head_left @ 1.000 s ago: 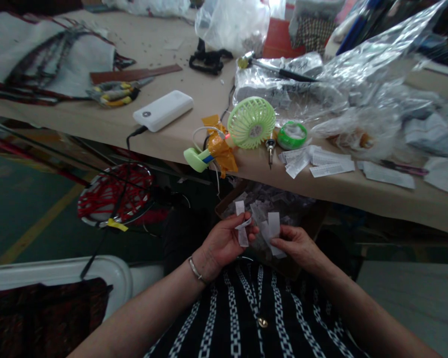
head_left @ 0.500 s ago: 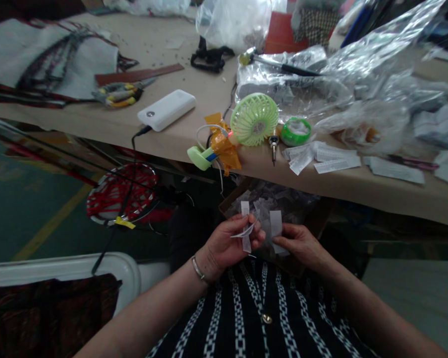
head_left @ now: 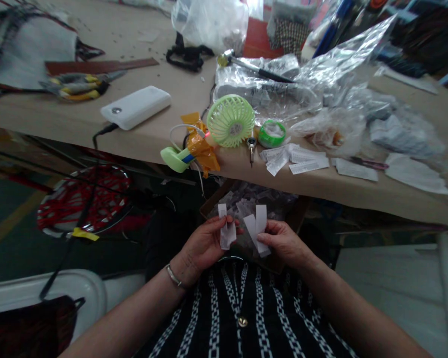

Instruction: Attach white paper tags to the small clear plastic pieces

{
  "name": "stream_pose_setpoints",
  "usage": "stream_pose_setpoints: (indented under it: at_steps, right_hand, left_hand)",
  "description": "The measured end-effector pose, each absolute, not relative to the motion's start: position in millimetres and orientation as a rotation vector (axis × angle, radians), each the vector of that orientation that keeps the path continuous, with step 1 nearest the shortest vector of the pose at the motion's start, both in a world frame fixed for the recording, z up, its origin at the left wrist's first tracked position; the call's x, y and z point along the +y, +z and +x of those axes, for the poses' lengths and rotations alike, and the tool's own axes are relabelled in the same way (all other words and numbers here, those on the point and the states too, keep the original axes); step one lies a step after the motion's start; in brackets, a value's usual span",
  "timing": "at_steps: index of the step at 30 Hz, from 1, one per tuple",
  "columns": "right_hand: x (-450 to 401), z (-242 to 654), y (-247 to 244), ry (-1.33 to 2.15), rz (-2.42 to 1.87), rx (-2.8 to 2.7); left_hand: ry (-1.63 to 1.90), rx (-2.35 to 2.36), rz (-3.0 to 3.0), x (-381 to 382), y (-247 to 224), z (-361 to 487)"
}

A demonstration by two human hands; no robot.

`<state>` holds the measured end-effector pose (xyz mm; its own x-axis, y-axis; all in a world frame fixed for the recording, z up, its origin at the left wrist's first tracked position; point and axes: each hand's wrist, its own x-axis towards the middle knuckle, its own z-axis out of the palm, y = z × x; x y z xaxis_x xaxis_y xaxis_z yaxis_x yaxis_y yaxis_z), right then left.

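My left hand point(head_left: 207, 241) is closed on a white paper strip point(head_left: 222, 213), pinched near its middle, with another slip folded against it. In my right hand point(head_left: 285, 242), thumb and fingers grip white strips point(head_left: 261, 216), one upright and one slanting off to the left. Both hands are held in front of my lap, a little apart. Beneath them sits an open cardboard box point(head_left: 212, 199) filled with pale scraps. On the table edge above lie several printed paper labels point(head_left: 308, 158). Any print on the held strips is too small to read.
A green fan point(head_left: 230, 122) is taped at the table edge point(head_left: 142, 134), beside a soldering-iron-like tool point(head_left: 251, 149) and a green tape roll point(head_left: 272, 134). A white power bank point(head_left: 136, 107), pliers point(head_left: 82, 85), a hammer point(head_left: 257, 69) and plastic bags point(head_left: 336, 132) lie behind.
The view has turned to the right, so things appear further left. A second strip now shows in my right hand, and the slip that crossed my left hand's strip now hangs down.
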<state>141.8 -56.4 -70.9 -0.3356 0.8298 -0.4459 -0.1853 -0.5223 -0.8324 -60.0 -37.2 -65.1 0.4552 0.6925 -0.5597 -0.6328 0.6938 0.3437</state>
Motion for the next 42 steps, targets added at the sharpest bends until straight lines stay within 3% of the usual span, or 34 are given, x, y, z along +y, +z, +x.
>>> stream_pose_setpoints:
  at_steps: [7, 14, 18, 21, 24, 27, 42]
  right_hand:
    - [-58.3, 140.7, -69.1, 1.890, -1.179, -0.894]
    - [-53.2, 157.4, -36.2, 1.654, -1.310, -1.247]
    - [-37.9, 189.4, -6.5, 1.176, -1.427, -1.611]
    - [-23.9, 215.3, 14.8, 0.557, -1.485, -1.947]
    - [-14.3, 233.9, 30.0, -0.093, -1.289, -2.136]
    - [-12.8, 241.1, 38.3, -0.406, -1.116, -2.165]
    - [-23.7, 240.9, 24.6, -0.478, -1.129, -2.035]
  left_hand:
    - [0.844, 0.854, 0.101, -33.5, -82.4, -55.4]
    - [0.741, 0.965, 0.277, -32.8, -84.7, -56.5]
    - [0.766, 1.061, 0.299, -25.7, -84.1, -54.4]
    - [0.744, 1.061, 0.286, -23.6, -78.8, -49.4]
    - [0.749, 1.080, 0.290, -23.6, -75.0, -44.3]
    - [0.751, 1.136, 0.297, -23.9, -76.5, -41.9]
    - [0.647, 1.116, 0.294, -32.6, -83.1, -35.4]
